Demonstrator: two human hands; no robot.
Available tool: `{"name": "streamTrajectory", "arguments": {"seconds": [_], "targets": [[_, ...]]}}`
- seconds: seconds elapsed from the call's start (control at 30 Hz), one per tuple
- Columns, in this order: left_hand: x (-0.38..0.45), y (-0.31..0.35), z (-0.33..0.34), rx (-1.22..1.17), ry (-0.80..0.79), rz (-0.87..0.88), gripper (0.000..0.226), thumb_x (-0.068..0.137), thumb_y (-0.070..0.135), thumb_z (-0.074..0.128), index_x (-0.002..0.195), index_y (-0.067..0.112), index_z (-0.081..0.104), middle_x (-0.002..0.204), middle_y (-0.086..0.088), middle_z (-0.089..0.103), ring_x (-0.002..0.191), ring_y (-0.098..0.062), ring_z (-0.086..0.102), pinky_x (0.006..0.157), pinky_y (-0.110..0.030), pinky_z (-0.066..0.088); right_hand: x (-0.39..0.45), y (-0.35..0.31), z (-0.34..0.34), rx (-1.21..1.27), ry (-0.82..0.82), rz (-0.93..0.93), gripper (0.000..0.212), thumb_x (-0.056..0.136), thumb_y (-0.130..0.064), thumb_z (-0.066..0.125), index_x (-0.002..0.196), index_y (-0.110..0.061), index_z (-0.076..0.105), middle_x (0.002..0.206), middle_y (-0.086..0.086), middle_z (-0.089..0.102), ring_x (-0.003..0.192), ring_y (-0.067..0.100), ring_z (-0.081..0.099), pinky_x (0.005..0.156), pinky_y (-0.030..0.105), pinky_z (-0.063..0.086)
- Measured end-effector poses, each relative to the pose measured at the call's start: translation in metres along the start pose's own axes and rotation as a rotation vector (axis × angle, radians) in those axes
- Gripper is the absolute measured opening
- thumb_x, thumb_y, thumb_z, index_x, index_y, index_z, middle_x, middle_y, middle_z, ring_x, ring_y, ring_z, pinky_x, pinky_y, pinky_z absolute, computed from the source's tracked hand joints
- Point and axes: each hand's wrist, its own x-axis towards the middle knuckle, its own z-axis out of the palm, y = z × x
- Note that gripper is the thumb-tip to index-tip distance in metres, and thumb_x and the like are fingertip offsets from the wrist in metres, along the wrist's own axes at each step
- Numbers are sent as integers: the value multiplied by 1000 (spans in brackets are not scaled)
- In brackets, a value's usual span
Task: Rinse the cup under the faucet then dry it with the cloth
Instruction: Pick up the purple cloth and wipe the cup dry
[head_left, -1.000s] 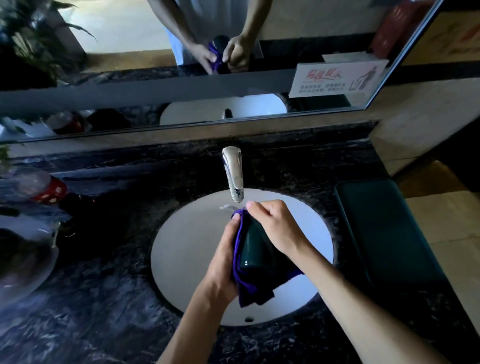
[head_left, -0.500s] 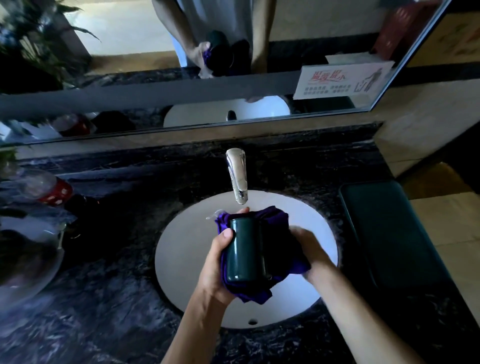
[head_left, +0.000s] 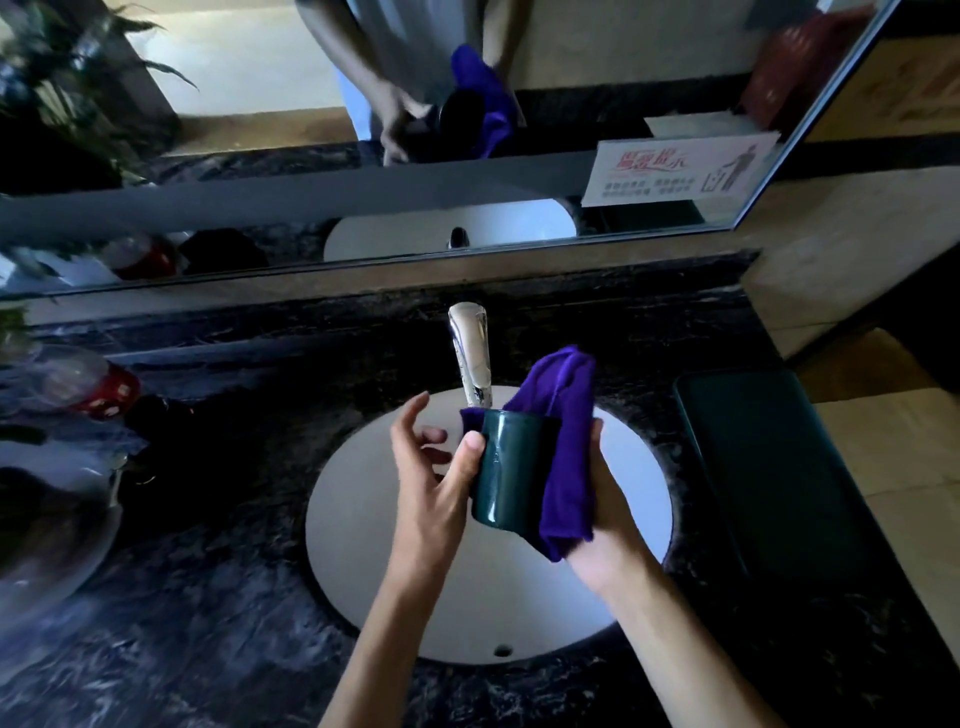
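Over the white sink (head_left: 358, 525), just below the chrome faucet (head_left: 470, 353), a dark green cup (head_left: 511, 467) is held nearly upright. A purple cloth (head_left: 566, 400) wraps its right side and sticks up past the rim. My right hand (head_left: 610, 519) grips the cup through the cloth from the right and below. My left hand (head_left: 423, 483) is at the cup's left side, thumb resting on the wall, fingers spread and off it. No water runs from the faucet.
A dark green tray (head_left: 763, 467) lies on the black marble counter (head_left: 208, 623) to the right of the sink. At the left stand a bottle with a red label (head_left: 104, 387) and a glass bowl (head_left: 47, 545). A mirror with a sign (head_left: 675, 169) is behind.
The cup has turned from lying in the cloth to nearly upright. My left hand has let go its grip, only the thumb touching. The cloth has shifted to the cup's right side.
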Motion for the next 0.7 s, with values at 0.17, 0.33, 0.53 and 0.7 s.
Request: {"name": "streamTrajectory", "arguments": {"seconds": [0.17, 0.33, 0.53, 0.7], "targets": [[-11, 6, 9, 3, -64, 49, 35, 107, 46, 39, 114, 24, 66, 96, 2, 68, 83, -17, 61, 72, -39, 51, 0, 2, 1, -371, 44, -229, 80, 81, -58, 71, 146, -22, 39, 141, 2, 56, 133, 20, 52, 110, 42, 43], [-15, 16, 12, 26, -254, -84, 61, 96, 67, 37, 95, 9, 56, 72, 12, 58, 66, -9, 48, 65, -31, 44, -1, 10, 1, -586, 114, -323, 45, 94, -31, 59, 137, -18, 51, 133, -4, 65, 126, 9, 58, 105, 29, 46], [-19, 18, 9, -140, -442, -117, 86, 77, 66, 78, 131, 7, 48, 100, 0, 71, 86, -10, 71, 72, -36, 62, -4, 10, 7, -545, 278, -403, 32, 102, -30, 42, 117, -14, 66, 109, -8, 75, 101, 6, 69, 81, 19, 52], [-8, 18, -1, -65, -424, -81, 95, 58, 61, 93, 130, 15, 50, 107, 14, 71, 97, -2, 69, 76, -24, 58, -6, -12, 2, -638, 247, -343, 41, 100, -46, 49, 105, -10, 69, 95, 2, 75, 88, 11, 69, 74, 16, 50]]}}
